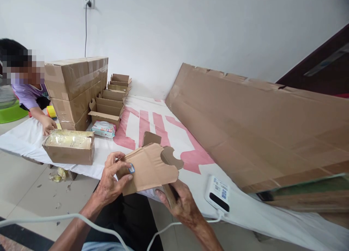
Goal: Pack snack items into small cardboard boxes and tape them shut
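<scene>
Above my lap I hold a small brown cardboard box (152, 165), tilted, with its flaps and a rounded cut-out at the far right end. My left hand (113, 176) grips the box's left side, its fingers and thumb on the near panel. Between thumb and fingertips, a small blue-edged sticker (131, 168) shows against the cardboard. My right hand (182, 202) is closed around the lower right end of the box, by a flap. Part of the right fingers is hidden behind the cardboard.
Left, a person (29, 87) reaches toward a taped box (69, 147). Stacked cartons (76, 83), several open boxes (109, 107) and a wipes pack (103, 129) stand on the white cloth (125, 156). A white device (218, 193) with cable lies right, before a large cardboard sheet (245, 127).
</scene>
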`<state>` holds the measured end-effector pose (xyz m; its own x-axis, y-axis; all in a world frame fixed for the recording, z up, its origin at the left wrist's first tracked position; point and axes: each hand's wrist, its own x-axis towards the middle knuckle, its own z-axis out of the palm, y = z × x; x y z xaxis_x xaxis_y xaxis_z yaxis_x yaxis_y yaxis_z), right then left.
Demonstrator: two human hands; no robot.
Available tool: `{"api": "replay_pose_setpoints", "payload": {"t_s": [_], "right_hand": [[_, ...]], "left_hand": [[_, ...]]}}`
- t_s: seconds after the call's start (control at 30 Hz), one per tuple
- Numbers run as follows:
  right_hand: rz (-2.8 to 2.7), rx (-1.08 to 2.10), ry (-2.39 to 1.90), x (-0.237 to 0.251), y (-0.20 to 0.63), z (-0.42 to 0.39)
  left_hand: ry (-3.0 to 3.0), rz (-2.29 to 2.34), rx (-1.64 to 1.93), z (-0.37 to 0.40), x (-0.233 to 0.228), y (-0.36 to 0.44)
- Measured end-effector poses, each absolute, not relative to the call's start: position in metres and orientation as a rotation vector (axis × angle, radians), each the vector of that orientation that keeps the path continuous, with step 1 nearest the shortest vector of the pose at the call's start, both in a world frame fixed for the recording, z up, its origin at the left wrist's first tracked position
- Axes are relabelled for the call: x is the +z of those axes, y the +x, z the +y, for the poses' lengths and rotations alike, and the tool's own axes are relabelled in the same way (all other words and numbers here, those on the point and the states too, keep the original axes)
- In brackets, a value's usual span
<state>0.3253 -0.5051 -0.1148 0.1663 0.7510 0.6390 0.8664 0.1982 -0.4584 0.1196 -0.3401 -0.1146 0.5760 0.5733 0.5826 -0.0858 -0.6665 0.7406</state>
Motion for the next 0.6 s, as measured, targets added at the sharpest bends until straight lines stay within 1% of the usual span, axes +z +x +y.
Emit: {"api": "replay_pose_setpoints", "payload": {"t_s": [0.37, 0.6], "right_hand": [[-1.584, -0.134, -1.55, -0.114, 0.325, -0.505], [-1.581, -0.125, -1.572, -0.114, 0.325, -0.505]], "left_hand": [[2.064, 0.345, 1.149, -0.339, -0.11, 0.119], [2.221, 0.328, 1.199, -0.329, -0.099, 0.119]]}}
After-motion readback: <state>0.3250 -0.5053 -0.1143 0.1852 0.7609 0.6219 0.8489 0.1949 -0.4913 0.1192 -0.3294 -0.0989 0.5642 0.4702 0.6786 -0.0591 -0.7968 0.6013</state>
